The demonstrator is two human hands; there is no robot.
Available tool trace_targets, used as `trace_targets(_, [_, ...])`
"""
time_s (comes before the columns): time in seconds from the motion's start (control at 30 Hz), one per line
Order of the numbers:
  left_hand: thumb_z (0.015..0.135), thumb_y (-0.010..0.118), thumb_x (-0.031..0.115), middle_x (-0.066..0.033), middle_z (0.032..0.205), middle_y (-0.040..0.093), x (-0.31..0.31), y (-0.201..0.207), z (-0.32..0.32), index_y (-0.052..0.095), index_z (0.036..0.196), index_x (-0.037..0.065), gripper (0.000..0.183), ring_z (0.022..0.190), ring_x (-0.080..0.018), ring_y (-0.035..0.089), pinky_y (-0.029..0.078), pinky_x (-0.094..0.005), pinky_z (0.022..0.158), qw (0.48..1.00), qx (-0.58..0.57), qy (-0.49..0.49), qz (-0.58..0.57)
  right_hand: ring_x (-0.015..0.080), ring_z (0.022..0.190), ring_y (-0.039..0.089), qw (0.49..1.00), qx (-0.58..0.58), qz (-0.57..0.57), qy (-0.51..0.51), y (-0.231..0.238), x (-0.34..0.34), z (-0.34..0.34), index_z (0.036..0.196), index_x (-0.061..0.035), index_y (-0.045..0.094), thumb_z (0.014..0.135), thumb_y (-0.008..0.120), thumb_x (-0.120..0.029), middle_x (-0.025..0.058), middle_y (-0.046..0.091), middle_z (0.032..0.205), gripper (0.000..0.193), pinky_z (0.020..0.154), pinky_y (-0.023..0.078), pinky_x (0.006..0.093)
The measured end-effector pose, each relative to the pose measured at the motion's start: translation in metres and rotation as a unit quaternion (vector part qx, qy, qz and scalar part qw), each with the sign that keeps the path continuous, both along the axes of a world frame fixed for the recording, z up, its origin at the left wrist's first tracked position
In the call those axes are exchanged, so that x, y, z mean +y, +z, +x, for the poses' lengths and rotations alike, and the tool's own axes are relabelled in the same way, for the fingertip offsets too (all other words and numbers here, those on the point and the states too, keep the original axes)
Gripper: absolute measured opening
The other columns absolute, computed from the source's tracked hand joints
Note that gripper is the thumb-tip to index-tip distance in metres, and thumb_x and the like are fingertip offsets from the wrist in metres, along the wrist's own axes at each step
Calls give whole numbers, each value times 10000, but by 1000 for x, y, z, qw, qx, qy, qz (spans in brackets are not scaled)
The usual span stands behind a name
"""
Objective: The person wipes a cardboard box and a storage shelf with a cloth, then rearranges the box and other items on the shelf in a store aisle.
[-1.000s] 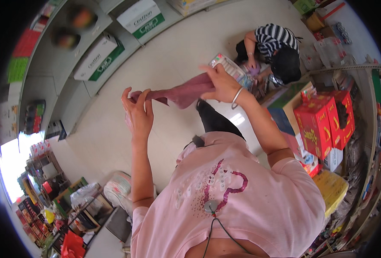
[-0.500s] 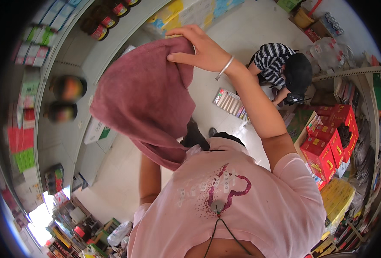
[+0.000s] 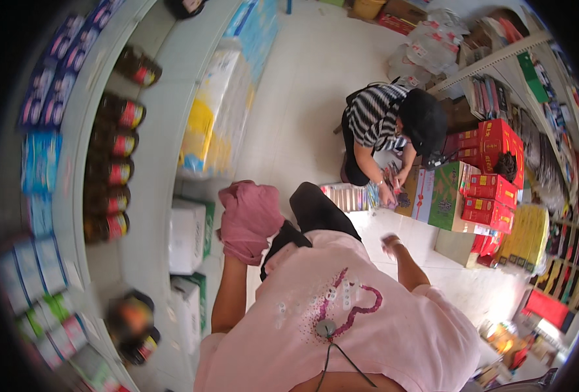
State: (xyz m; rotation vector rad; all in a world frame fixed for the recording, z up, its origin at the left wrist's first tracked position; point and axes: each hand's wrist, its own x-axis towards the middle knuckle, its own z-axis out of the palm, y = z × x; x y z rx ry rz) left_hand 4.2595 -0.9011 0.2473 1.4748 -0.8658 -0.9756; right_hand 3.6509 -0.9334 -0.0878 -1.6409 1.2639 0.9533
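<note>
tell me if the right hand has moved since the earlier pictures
Yes, the right hand has come off the pink cloth and swung rightward, now appearing nearer the stacked red boxes on the right.

A dusty-pink cloth (image 3: 249, 208) hangs bunched at the end of the person's left forearm (image 3: 230, 291), raised off the floor and out ahead of the body. Soft and matte, the fabric gathers into a loose, rounded heap, its upper part spread wide and its lower folds drawn in toward the wrist. Creases and shaded hollows run across the crumpled surface, and its covering folds hide most of the hand beneath.
</note>
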Motion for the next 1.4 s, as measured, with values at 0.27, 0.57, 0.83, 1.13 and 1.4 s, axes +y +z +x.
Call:
trace_targets(0.27, [870, 580, 95, -159, 1069, 638, -210, -25, 68, 549, 1146, -32, 305, 855, -225, 609, 493, -333, 651, 990, 50, -130, -8, 244, 550, 604, 818, -12, 45, -573, 57, -16, 134, 941, -32, 621, 916, 475, -173, 158, 636, 718, 205, 440, 428, 364])
trace_targets(0.57, [784, 582, 34, -102, 984, 674, -425, 10, 113, 572, 1131, -19, 352, 905, -180, 641, 530, -285, 780, 972, 103, -207, 40, 168, 629, 567, 784, -302, -273, -469, 162, -404, 340, 853, -41, 563, 943, 462, -281, 61, 596, 694, 275, 572, 444, 364])
trace_targets(0.83, [687, 600, 158, -106, 1037, 666, -611, 38, 126, 646, 1011, 40, 348, 868, -230, 623, 477, -310, 767, 765, -498, -374, -166, 392, 812, 616, 859, -276, -369, -223, 240, -660, 462, 939, -68, 634, 886, 508, -295, 193, 656, 853, 265, 726, 487, 466])
trace_targets(1.13, [610, 664, 113, -114, 910, 692, -862, 59, 124, 676, 886, 16, 293, 755, -247, 645, 500, -319, 672, 785, -288, -495, -236, 362, 958, 628, 866, 6, -198, -460, 33, -572, 387, 978, -46, 671, 877, 480, -273, 199, 661, 1017, 313, 825, 494, 452])
trace_targets(1.4, [717, 704, 126, -75, 952, 660, -1039, 54, 82, 598, 1016, -37, 357, 784, -153, 604, 478, -255, 664, 849, -116, -483, -177, 243, 618, 671, 645, 124, 57, -752, 69, -479, 413, 786, -12, 708, 804, 590, -117, 169, 678, 722, 159, 585, 545, 360])
